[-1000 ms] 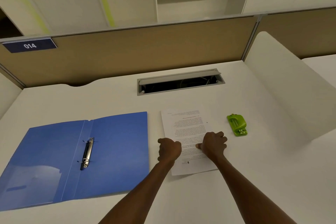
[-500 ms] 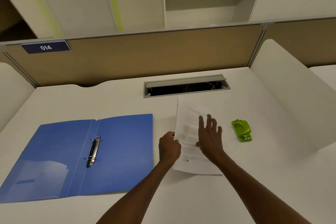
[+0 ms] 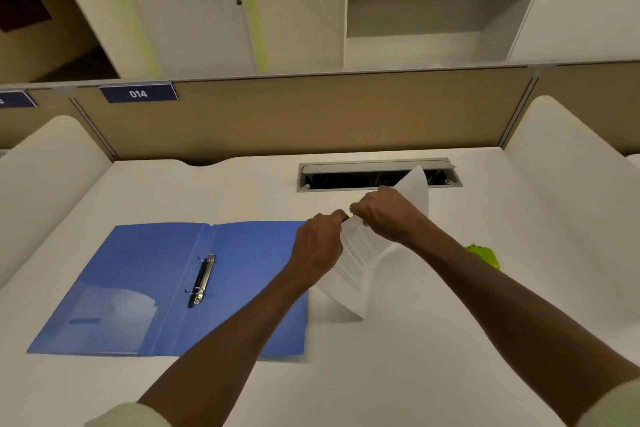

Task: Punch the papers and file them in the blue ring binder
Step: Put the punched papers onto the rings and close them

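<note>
Two bare hands hold the papers (image 3: 360, 260) above the white worktop (image 3: 398, 374), near its middle. The left hand (image 3: 317, 246) is closed on the upper left edge of the sheets, and the right hand (image 3: 386, 215) is closed on the top part just beside it, so the two hands almost touch. The papers are thin white sheets with small printed text; they are lifted and tilted, with the far corner bent upward in front of the grey metal cable slot (image 3: 379, 175), while the lower corner points down toward the worktop; I cannot tell if it touches. The blue ring binder (image 3: 138, 288) lies open and flat to the left, made of smooth, slightly shiny plastic, and its metal ring mechanism (image 3: 202, 279) sits along the spine fold, with two rings. A green hole punch (image 3: 483, 255) of bright plastic stands on the worktop to the right, partly hidden behind the right forearm. Light sleeve cuffs show at the bottom edge. A beige partition panel (image 3: 311, 114) closes the back of the worktop.
</note>
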`<state>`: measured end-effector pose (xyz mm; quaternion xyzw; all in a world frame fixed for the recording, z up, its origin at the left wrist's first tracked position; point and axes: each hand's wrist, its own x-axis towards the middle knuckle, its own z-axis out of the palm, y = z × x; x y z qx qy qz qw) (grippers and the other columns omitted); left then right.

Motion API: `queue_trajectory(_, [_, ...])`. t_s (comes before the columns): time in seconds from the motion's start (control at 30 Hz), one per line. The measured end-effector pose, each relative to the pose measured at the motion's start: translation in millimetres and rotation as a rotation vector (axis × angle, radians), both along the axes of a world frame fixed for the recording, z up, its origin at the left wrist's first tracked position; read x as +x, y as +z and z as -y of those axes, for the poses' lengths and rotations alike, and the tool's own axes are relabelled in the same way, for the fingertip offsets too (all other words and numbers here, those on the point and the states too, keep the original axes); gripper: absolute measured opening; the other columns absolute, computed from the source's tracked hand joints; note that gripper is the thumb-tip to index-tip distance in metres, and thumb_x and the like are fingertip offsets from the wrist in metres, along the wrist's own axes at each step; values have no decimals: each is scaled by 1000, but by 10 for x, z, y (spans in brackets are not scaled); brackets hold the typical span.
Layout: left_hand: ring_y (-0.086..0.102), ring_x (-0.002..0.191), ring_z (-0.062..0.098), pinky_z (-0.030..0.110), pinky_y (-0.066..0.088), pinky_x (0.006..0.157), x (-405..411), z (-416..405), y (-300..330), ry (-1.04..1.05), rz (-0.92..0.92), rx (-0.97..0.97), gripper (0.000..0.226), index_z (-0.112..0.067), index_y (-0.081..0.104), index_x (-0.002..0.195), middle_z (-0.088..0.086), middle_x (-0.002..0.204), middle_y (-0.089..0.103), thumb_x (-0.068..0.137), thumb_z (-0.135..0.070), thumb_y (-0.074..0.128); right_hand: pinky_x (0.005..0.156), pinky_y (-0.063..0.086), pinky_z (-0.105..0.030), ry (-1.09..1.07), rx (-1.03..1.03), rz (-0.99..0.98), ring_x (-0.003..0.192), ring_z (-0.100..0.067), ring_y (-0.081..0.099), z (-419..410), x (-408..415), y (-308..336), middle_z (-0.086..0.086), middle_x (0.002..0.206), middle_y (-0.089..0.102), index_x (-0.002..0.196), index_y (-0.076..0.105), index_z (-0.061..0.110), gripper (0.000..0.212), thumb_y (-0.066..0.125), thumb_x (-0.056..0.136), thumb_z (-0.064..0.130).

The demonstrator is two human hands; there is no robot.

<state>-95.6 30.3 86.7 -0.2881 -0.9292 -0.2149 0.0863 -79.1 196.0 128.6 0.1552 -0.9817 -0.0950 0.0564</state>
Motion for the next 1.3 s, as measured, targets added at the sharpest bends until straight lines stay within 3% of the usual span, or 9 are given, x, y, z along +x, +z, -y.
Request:
queue_trajectory(0.23, [67, 89, 16, 33, 55, 74, -202, 309, 434, 129, 35, 230, 39, -31, 56, 114, -11, 100, 74, 78, -43, 68, 57, 53, -35, -153, -137, -114, 64, -25, 65, -82, 22, 263, -4, 72, 69, 79, 63, 14, 3, 65, 81, 15])
queue_trajectory(0.37, [55, 114, 9, 28, 45, 87, -258, 648, 531, 296, 183, 719, 94, -25, 38, 133, -8, 127, 59, 57, -51, 85, 67, 51, -37, -379, -519, -144, 79, -25, 63, -279, 122, 379, -3, 81, 70, 83, 67, 18, 8, 69, 76, 22])
queue_trajectory(0.5, [44, 130, 13, 30, 41, 101, -233, 649, 328, 301, 565, 954, 99, -19, 26, 143, 0, 142, 47, 65, -36, 85, 69, 53, -38, -481, -1030, -138, 79, -20, 66, -509, 244, 255, 0, 87, 73, 87, 71, 16, 14, 70, 76, 24])
queue_trajectory(0.6, [60, 115, 13, 21, 51, 89, -162, 481, 192, 147, 692, 909, 57, -13, 50, 130, -1, 124, 64, 79, -21, 76, 66, 56, -28, -528, -1458, -111, 83, -16, 69, -511, 393, 83, -1, 97, 73, 97, 72, 14, 17, 71, 79, 15])
queue_trajectory(0.7, [72, 92, 14, 32, 58, 85, -112, 326, 94, 82, 614, 887, 19, -13, 70, 106, -1, 98, 75, 87, -17, 67, 56, 52, -14, -580, -1663, -140, 78, -12, 69, -462, 511, -142, -3, 96, 73, 101, 71, 10, 23, 74, 78, 13])
queue_trajectory(0.93, [68, 75, -7, 7, 50, 71, -146, 123, -20, 104, 455, 876, 13, -12, 77, 93, -26, 72, 71, 80, -13, 75, 76, 54, -32, -640, -1815, -235, 90, -19, 70, -471, 697, -565, -4, 99, 75, 104, 71, 9, 27, 75, 78, 15])
queue_trajectory(1.13, [60, 60, -8, 11, 40, 58, -62, 72, -426, 152, 395, 693, 5, -16, 79, 81, -8, 65, 71, 81, -16, 73, 90, 54, -43, -718, -1792, -214, 98, -22, 69, -455, 916, -987, -2, 101, 75, 105, 72, 13, 26, 75, 79, 16])
queue_trajectory(1.2, [57, 59, -13, 5, 35, 53, -55, 83, -471, 109, 311, 638, 13, -10, 78, 82, 0, 65, 71, 82, -2, 68, 90, 54, -46, -759, -1780, -207, 98, -24, 68, -448, 953, -1059, -3, 99, 75, 103, 72, 15, 23, 74, 79, 16])
queue_trajectory(1.3, [58, 63, -17, 4, 36, 52, -61, 98, -352, 37, 266, 647, 24, -9, 76, 80, -9, 67, 69, 76, 6, 57, 84, 53, -43, -778, -1736, -240, 93, -21, 67, -455, 971, -1009, -8, 95, 73, 98, 70, 14, 19, 72, 79, 15])
